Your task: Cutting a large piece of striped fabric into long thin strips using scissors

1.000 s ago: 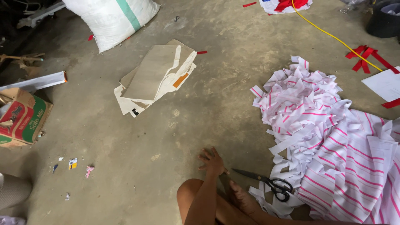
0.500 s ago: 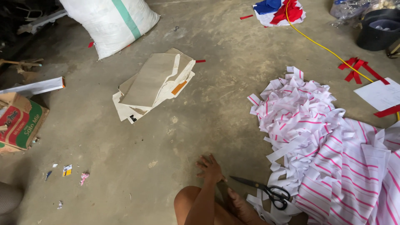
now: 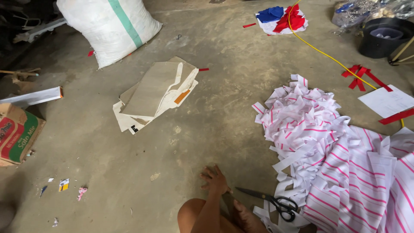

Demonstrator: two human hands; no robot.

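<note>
**Hand flat on the concrete beside the scissors**

At the bottom of the view, the left hand [image 3: 214,181] rests on the bare concrete floor [image 3: 224,112] with its fingers spread, holding nothing. Just to its right lie black-handled scissors [image 3: 269,200], blades shut and pointing toward that hand, handles touching the edge of the heap of pink-striped white fabric strips [image 3: 327,142] (it fills the right side of the view). The right hand is out of view. A bare knee [image 3: 194,215] and a foot [image 3: 246,218] sit below the left hand. Farther up the floor lies a stack of flat cardboard pieces [image 3: 155,92], with a white woven sack [image 3: 110,26] beyond it. A yellow cord [image 3: 327,54] runs past red strips [image 3: 362,74] at upper right.
</note>
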